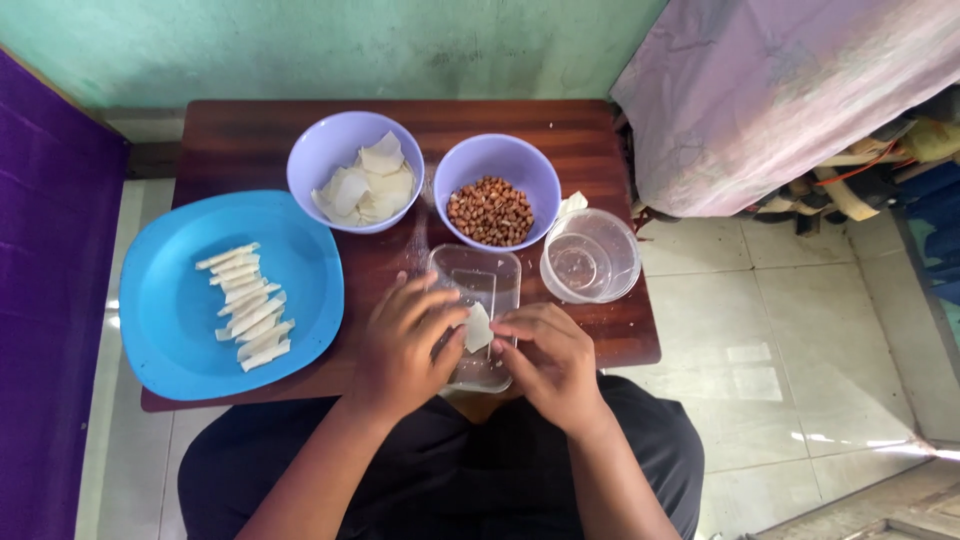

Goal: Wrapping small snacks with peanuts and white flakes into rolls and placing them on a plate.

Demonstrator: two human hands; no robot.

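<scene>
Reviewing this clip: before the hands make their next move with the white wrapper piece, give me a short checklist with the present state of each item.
1. Wrapper piece held by both hands: ok, the left hand and right hand both have fingers on it.
2. Work surface under it: ok, the clear rectangular tray lies flat on the table.
3. Filling within reach: ok, the bowl of peanuts stands just beyond the tray.
4. Spare wrappers: ok, the bowl of white sheets holds several.
5. Room for finished rolls: ok, the blue plate has free space beside the rolls.
6. Filling already on the wrapper: cannot tell, fingers cover it.
</scene>
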